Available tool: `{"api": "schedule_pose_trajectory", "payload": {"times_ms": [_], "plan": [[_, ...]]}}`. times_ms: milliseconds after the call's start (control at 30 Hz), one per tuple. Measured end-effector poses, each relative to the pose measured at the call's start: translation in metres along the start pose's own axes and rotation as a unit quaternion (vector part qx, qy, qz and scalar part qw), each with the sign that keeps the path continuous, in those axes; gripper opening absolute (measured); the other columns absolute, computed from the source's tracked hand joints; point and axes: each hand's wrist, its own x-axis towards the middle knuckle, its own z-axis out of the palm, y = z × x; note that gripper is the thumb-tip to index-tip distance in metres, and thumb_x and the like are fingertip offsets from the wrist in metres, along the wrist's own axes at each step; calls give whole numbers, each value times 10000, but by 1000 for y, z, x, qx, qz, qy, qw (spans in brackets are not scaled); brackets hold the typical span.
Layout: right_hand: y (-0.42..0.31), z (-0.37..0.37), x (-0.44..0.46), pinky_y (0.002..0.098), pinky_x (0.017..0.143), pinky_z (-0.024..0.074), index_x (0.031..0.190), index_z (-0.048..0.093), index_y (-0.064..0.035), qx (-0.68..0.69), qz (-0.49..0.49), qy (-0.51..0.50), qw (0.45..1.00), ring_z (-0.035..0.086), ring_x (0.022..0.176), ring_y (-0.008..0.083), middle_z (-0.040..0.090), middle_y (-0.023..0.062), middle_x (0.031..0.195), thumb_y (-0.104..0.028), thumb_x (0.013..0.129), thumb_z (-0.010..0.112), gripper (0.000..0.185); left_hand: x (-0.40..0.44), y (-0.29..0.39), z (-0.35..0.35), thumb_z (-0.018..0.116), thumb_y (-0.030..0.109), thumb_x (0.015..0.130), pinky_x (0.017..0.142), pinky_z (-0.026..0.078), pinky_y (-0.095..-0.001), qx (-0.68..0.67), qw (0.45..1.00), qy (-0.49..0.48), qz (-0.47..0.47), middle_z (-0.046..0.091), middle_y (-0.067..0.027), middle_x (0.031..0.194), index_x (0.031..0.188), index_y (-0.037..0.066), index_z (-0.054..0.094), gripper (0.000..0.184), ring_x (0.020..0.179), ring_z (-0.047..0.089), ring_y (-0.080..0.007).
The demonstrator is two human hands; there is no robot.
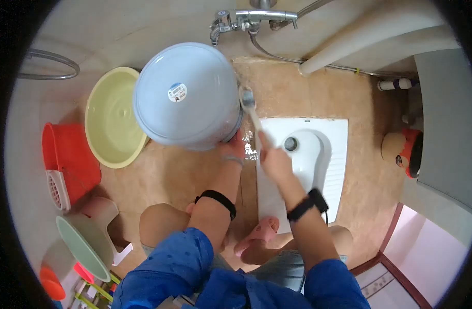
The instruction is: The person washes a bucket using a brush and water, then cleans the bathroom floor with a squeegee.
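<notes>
A large pale blue lidded bucket [195, 92] with a round sticker leans on the tiled floor below the tap. My left hand [233, 147] is at its lower right edge, the fingers partly hidden by the bucket. In my right hand [273, 160], closed round its handle, is a white brush [250, 105]; its head is beside the right side of the bucket. Under my right forearm lies the white squat toilet [339, 154]. Wet floor glistens between the bucket and the toilet.
A yellow basin [110, 131], a red mop bucket [74, 157] and a green basin [84, 247] stand on the left. The tap [251, 20] and its hose are on the wall. A grey panel [447, 123] rises at the right. A pink slipper [259, 234] is on my foot.
</notes>
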Motion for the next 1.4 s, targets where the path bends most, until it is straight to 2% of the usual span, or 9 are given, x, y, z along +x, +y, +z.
{"api": "schedule_pose_trajectory", "payload": {"times_ms": [400,500,633,733,867,1000,1200,1267,1400], "plan": [[20,-11,21,445,612,507,1403,373,-259,-53,-10,83,995,637,663,353,629,212,687,-93,837,506,605,20,-26,-22,408,341,945,961,461,-464,-17,999,-29,-41,564,-167,1226,1221,5,512,447,1130,541,-334],[32,-31,5,443,690,516,1337,466,-259,319,132,73,936,643,735,362,612,250,714,-212,847,553,500,22,-30,-5,405,309,945,953,460,-478,-26,999,28,-20,569,-159,1224,1208,24,529,407,1116,550,-331],[22,-28,1,425,642,499,1354,451,-273,63,-62,76,993,637,665,332,628,213,700,-176,849,556,524,14,-26,-5,378,299,953,961,448,-493,-15,999,-13,-30,560,-167,1234,1211,36,529,398,1129,541,-328],[-2,-31,50,446,677,503,1348,451,-282,-54,9,50,997,641,721,366,644,218,752,-209,848,557,516,-2,-28,6,371,301,955,964,449,-484,9,997,40,-69,576,-172,1208,1201,25,534,404,1126,545,-322],[19,-19,37,481,664,507,1352,442,-273,165,-3,84,983,642,709,370,629,230,705,-219,856,502,502,17,-28,-12,361,308,958,975,440,-491,-4,995,86,-60,582,-183,1174,1178,28,534,396,1140,529,-315],[1,-20,33,488,681,511,1352,439,-278,-84,-33,36,995,644,701,362,626,221,692,-202,847,494,514,16,-27,-14,367,303,959,952,463,-486,-8,991,118,-62,582,-188,1160,1158,18,534,385,1137,529,-318],[31,-66,55,432,672,521,1347,429,-345,71,18,98,992,644,700,332,635,199,720,-229,840,549,534,29,-23,-23,380,313,954,876,514,-457,43,988,125,-84,632,-172,1036,1084,-5,558,387,1006,599,-293],[27,-62,37,429,671,520,1342,430,-363,115,64,136,982,639,684,331,630,198,706,-237,838,559,535,26,-12,-23,334,249,957,1022,382,-527,10,988,105,-110,559,-196,1210,1147,-18,537,386,1162,510,-340],[13,-54,29,432,691,520,1334,438,-370,-76,-41,60,994,632,681,339,642,168,719,-238,840,548,523,3,-18,-2,344,247,950,1014,394,-525,66,985,145,-73,598,-196,1138,1105,-29,548,377,1121,540,-330]]}}
